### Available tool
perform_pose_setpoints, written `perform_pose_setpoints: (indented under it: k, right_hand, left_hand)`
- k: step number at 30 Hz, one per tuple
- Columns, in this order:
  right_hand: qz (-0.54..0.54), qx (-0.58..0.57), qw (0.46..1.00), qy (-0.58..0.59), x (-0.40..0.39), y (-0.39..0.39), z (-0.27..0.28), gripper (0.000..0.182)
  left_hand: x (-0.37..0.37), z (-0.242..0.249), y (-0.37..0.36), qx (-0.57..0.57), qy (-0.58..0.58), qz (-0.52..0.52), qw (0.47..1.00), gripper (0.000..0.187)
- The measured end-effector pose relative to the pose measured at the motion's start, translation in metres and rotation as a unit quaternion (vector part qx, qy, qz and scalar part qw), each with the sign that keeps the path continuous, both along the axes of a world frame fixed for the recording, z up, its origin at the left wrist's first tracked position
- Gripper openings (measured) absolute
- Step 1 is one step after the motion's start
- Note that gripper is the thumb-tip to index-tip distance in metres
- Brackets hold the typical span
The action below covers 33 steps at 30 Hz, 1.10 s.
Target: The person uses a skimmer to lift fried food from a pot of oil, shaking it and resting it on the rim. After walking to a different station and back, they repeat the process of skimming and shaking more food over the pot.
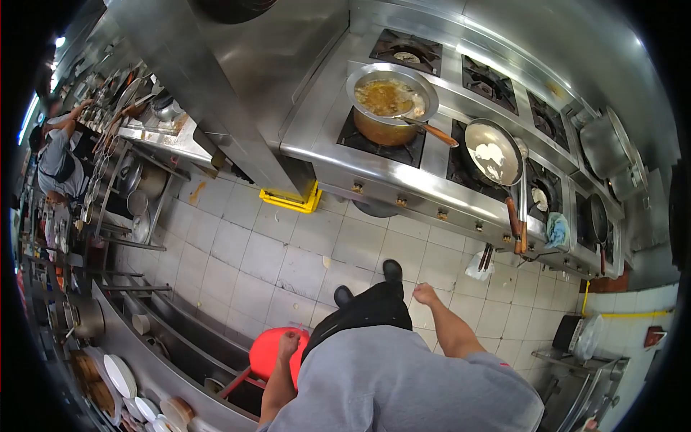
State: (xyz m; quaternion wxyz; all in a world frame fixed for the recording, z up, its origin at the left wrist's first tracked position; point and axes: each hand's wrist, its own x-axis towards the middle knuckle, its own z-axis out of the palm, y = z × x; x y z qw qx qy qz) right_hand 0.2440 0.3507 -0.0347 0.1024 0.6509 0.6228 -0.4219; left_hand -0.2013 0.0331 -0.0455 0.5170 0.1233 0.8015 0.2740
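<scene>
My left hand (289,344) hangs low at my side, fingers curled in and nothing seen in them, overlapping a red plastic object (265,354) in this view. On the other side, my right hand (426,294) is loosely closed over the tiled floor, also with nothing showing. Ahead on the stove, a large pot (389,129) of bubbling yellowish-brown liquid has a wooden-handled utensil (435,134) resting across its rim. To its right sits a frying pan (475,162) with white contents, and a long-handled ladle (524,187) lies beside it. Both hands are well apart from the stove.
A yellow crate-like base (291,200) stands by the steel post. A blue cloth (557,230) lies on the stove front, near another pan (596,219). Stacked plates (119,376) stand by the sink at lower left. Another person (61,158) works at far left.
</scene>
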Motion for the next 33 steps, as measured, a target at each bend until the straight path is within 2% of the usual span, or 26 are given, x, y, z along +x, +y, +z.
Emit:
perform_pose_setpoints:
  k: [1, 4, 11, 13, 16, 20, 23, 28, 31, 33]
  right_hand:
    - [0.021, 0.02, 0.999, -0.016, 0.008, 0.002, -0.002, 0.025]
    - [-0.07, 0.01, 0.998, 0.002, 0.018, 0.0, -0.005, 0.025]
    - [0.023, 0.026, 0.999, 0.032, -0.004, -0.032, -0.021, 0.023]
    - [0.029, -0.012, 0.999, 0.03, -0.017, -0.039, -0.019, 0.024]
    - [0.104, 0.054, 0.993, 0.011, -0.023, -0.04, -0.02, 0.026]
    - [0.085, 0.02, 0.996, 0.022, -0.016, -0.028, -0.003, 0.026]
    - [0.052, 0.018, 0.998, 0.014, -0.006, -0.017, -0.007, 0.026]
    - [0.019, -0.002, 1.0, 0.007, -0.005, -0.012, -0.012, 0.024]
    - [0.048, 0.031, 0.998, 0.019, -0.013, -0.014, -0.012, 0.024]
    - [0.045, 0.014, 0.998, 0.029, -0.02, -0.016, -0.008, 0.024]
  left_hand:
    - [-0.002, -0.001, 0.005, -0.003, 0.003, -0.013, 1.0, 0.019]
    - [0.001, 0.006, 0.022, 0.005, 0.004, -0.02, 1.0, 0.019]
    - [0.011, 0.002, 0.015, 0.018, 0.011, -0.036, 0.999, 0.018]
    - [0.014, 0.005, 0.009, 0.026, 0.008, -0.035, 0.999, 0.018]
    - [0.015, 0.001, 0.0, 0.008, 0.017, -0.057, 0.998, 0.017]
    - [0.012, -0.015, -0.013, -0.001, -0.001, -0.045, 0.999, 0.015]
    - [0.013, -0.012, -0.011, -0.018, -0.013, -0.012, 1.0, 0.014]
    - [0.015, 0.001, -0.005, -0.022, -0.006, -0.013, 1.0, 0.015]
    - [0.015, -0.002, -0.003, -0.026, -0.012, -0.012, 1.0, 0.016]
    - [0.014, -0.004, -0.004, -0.021, -0.015, -0.016, 1.0, 0.016]
